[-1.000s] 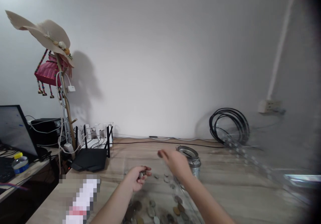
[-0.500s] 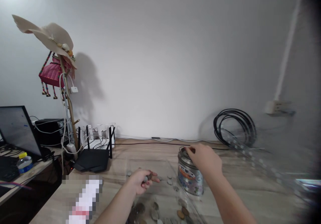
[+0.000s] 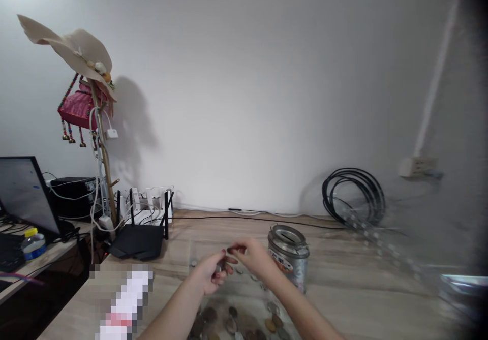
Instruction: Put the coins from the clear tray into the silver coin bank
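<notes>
My left hand (image 3: 210, 271) is cupped, palm up, over the wooden table (image 3: 362, 289) and holds a few coins. My right hand (image 3: 253, 257) has its fingertips pinched together right at the left hand, on a small dark coin. Just to the right stands a metal coin tin (image 3: 288, 255) with a slotted lid. Several loose coins (image 3: 244, 322) lie on a clear plastic sheet below my hands.
A black router (image 3: 138, 238) and a white power strip sit at the back left beside a stand with a hat (image 3: 72, 50) and a pink bag. A laptop and a small bottle (image 3: 32, 243) are far left. Coiled black cable (image 3: 353, 192) leans on the wall.
My right hand went from the table to the top of the tin, then came back left to the coins in my left hand. The left hand stayed put.
</notes>
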Demonstrator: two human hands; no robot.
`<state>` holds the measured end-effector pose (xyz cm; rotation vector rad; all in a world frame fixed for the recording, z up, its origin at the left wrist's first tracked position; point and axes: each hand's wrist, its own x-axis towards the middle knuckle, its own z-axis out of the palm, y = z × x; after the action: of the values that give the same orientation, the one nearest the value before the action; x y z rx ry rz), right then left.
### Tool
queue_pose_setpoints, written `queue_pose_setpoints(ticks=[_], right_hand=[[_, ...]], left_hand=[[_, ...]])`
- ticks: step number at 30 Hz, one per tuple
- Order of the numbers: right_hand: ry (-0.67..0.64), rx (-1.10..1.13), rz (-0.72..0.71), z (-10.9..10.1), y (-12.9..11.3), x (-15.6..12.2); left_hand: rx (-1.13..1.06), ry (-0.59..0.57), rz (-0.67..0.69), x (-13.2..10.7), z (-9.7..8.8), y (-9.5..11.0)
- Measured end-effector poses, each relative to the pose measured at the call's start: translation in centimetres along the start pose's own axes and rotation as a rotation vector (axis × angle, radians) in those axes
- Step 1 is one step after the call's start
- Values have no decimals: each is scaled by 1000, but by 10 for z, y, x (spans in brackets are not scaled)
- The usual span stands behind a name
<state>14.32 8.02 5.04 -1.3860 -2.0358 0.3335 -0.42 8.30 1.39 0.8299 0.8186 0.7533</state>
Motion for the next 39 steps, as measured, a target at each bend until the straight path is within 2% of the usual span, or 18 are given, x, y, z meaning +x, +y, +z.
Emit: queue_pose_setpoints(ticks=[3, 4, 7, 10, 18, 24, 26, 29, 31, 34, 36, 39], right_hand=[[353, -224, 172, -40, 14, -2], [413, -296, 243, -54, 20, -3], [361, -402, 473, -83, 36, -4], [279, -380, 551, -90, 42, -3], [322, -467, 483, -83, 42, -2], [311, -510, 461, -83, 51, -3], [395, -516, 392, -81, 46, -5], [561, -450, 194, -70, 31, -6], [476, -289, 67, -54, 20, -4], [97, -16, -99, -22, 10, 1], [-91, 96, -151, -2, 8, 3], [-155, 176, -122, 15, 9, 6]], left_hand=[[-83, 0, -64, -1, -1, 1], [-118, 16, -75, 0, -3, 0], [-203, 56, -85, 3, -6, -2], [-216, 102, -69, 3, -5, -3], [-96, 122, 23, -2, 1, -2], [-51, 170, 19, -1, 2, -1], [-25, 180, 31, -1, 3, 0], [31, 149, 60, -1, 2, 1], [63, 124, 76, 0, 1, 0], [78, 108, 106, 1, -1, -1], [68, 116, 129, 2, -2, -2], [47, 110, 131, 1, -2, -2]])
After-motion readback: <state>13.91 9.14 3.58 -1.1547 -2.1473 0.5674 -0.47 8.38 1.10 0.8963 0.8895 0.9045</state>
